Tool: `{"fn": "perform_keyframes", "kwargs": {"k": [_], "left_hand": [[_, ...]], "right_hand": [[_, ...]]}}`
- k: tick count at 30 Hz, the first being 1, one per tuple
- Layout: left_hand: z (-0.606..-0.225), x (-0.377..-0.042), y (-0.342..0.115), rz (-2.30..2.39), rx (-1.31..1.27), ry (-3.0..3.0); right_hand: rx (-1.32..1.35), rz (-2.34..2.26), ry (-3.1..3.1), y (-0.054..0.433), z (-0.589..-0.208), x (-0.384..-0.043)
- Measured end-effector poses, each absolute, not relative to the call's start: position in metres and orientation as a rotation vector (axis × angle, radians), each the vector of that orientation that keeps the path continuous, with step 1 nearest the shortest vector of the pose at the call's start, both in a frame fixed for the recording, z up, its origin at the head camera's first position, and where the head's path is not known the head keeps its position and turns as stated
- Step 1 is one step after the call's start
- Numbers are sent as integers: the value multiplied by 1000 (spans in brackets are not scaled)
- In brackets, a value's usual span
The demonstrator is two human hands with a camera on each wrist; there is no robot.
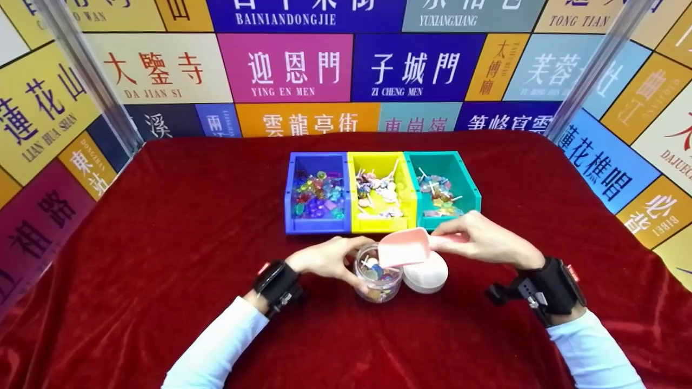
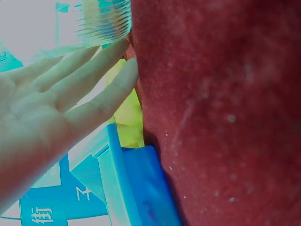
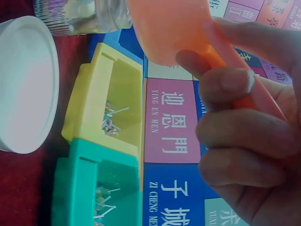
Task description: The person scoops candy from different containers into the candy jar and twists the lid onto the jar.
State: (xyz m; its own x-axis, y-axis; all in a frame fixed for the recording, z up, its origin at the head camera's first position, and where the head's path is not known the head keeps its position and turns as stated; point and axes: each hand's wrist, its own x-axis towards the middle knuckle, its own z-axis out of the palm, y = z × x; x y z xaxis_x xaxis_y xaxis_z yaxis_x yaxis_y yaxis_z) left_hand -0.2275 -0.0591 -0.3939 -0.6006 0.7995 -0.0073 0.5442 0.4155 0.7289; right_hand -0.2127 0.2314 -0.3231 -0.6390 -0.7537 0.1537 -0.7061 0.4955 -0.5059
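My right hand grips the handle of a pink scoop, its fingers curled round it in the right wrist view. The scoop is tilted over the mouth of a clear jar, which holds small colourful pieces and white sticks. My left hand holds the jar from its left side, thumb at the near side and fingers at the back. Touching or very near the jar on the right lies a round white lid. The left wrist view shows the fingers against the ribbed jar wall.
Behind the jar stand three joined bins: blue with colourful gem-like pieces, yellow and green with small stick-like pieces. A wrinkled red cloth covers the table. Printed panels and clear posts border it.
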Motion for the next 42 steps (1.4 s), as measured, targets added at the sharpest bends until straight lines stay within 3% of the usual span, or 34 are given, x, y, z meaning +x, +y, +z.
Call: {"fn": "perform_keyframes", "kwargs": {"k": [15,28,42], "left_hand": [[-389,-230,-67,1081,1146,2293],[-380,-239,-84,1264,1154,2577],[-368,-248,-103,1583,761,3169]], "right_hand": [[-1141,-1034,2533,234,-335,-220],[-830,-1165,2791,222,-334,-231],[-722,-871,3005,201,-329,-249]]}}
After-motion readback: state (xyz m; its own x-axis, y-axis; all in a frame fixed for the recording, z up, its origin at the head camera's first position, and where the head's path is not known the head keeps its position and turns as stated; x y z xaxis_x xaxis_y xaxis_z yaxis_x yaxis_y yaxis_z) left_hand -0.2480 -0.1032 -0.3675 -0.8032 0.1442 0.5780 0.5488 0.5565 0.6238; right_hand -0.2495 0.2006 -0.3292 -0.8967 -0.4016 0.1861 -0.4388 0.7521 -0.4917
